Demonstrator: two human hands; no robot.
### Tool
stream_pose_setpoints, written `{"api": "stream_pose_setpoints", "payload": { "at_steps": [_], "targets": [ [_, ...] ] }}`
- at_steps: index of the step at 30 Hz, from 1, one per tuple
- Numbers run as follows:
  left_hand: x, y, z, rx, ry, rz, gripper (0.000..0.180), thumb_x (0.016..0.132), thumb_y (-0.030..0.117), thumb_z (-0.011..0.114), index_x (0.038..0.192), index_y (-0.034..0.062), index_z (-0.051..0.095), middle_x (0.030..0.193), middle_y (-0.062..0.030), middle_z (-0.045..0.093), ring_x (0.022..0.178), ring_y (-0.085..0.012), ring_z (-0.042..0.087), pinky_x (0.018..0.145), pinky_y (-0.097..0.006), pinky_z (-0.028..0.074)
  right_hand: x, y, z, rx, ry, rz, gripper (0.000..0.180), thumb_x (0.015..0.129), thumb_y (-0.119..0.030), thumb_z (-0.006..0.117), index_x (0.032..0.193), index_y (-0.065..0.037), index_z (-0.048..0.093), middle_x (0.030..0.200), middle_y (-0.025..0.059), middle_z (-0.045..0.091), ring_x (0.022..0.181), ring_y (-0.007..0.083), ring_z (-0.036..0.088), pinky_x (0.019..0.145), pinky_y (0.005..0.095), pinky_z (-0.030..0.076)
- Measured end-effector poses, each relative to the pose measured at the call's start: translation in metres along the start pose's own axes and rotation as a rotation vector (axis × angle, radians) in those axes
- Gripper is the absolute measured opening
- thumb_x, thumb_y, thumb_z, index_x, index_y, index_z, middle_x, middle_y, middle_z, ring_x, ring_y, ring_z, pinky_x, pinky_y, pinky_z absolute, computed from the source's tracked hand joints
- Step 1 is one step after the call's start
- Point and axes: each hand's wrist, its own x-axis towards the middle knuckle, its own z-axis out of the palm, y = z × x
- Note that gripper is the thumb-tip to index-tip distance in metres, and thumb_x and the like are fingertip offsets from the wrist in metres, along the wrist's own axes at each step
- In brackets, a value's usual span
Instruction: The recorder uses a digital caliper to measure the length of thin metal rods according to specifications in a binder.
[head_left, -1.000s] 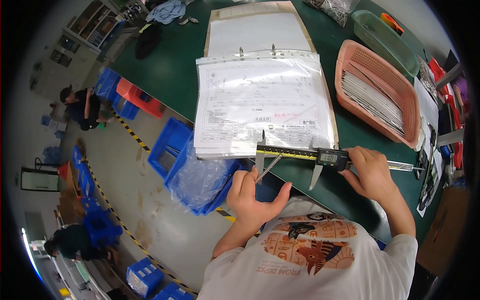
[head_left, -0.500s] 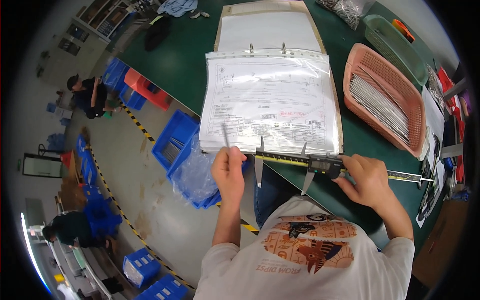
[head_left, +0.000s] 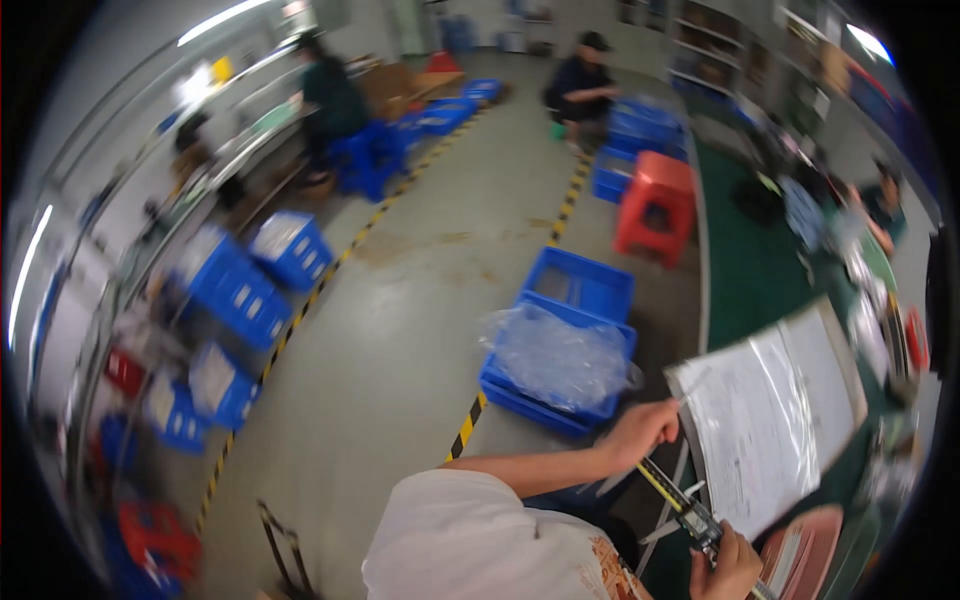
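Note:
My right hand, low at the right, is closed around a digital caliper whose jaws stand apart with nothing between them. Beside the end of its yellow-marked beam, my left hand is closed in a pinch on a thin metal rod, blurred and faint against the paper. Just beyond both hands, an open ring binder with printed sheets in clear sleeves lies on the green table. A pink basket holding several thin rods sits past my right hand, partly cut off by the dark rim.
Blue crates, one topped by a clear plastic bag, stand on the floor left of the green table. Farther off are a red stool and a crouching person. More blue crates stand left of the striped floor tape.
The view has swung left and up toward the room, so the table and my hands now sit at the lower right. Both hands keep hold of the rod and the caliper.

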Motion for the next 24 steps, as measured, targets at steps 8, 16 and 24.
{"api": "stream_pose_setpoints", "payload": {
  "at_steps": [8,16,24],
  "targets": [
    [-0.033,0.009,0.005,-0.124,0.014,0.193,0.053,0.094,0.046,0.026,0.065,0.0078,0.049,0.057,0.003,0.04,0.052,-0.0071,0.034,0.049,-0.023,0.028,0.033,-0.009,-0.019,-0.054,-0.044,-0.212,0.042,0.076,-0.014,0.062,0.114,0.001,0.051,0.091,0.0191,0.06,0.077,0.036,0.06,0.066,0.0417,0.049],
    [-0.041,0.02,0.016,-0.256,-0.026,0.192,0.055,0.091,0.05,0.022,0.064,0.0083,0.044,0.057,0.0032,0.036,0.054,-0.0076,0.031,0.053,-0.022,0.026,0.045,-0.013,-0.03,-0.083,-0.023,-0.298,0.042,0.077,-0.012,0.062,0.114,0.003,0.05,0.091,0.0199,0.06,0.076,0.0364,0.059,0.067,0.0416,0.049],
    [-0.061,0.018,0.025,-0.237,-0.118,0.271,0.058,0.09,0.056,0.018,0.065,0.0089,0.043,0.061,0.0028,0.039,0.058,-0.0066,0.032,0.056,-0.022,0.026,0.048,-0.032,-0.017,-0.014,0.068,-0.454,0.038,0.072,-0.013,0.064,0.105,0.002,0.053,0.082,0.0183,0.057,0.067,0.035,0.056,0.06,0.042,0.046]
  ]
}}
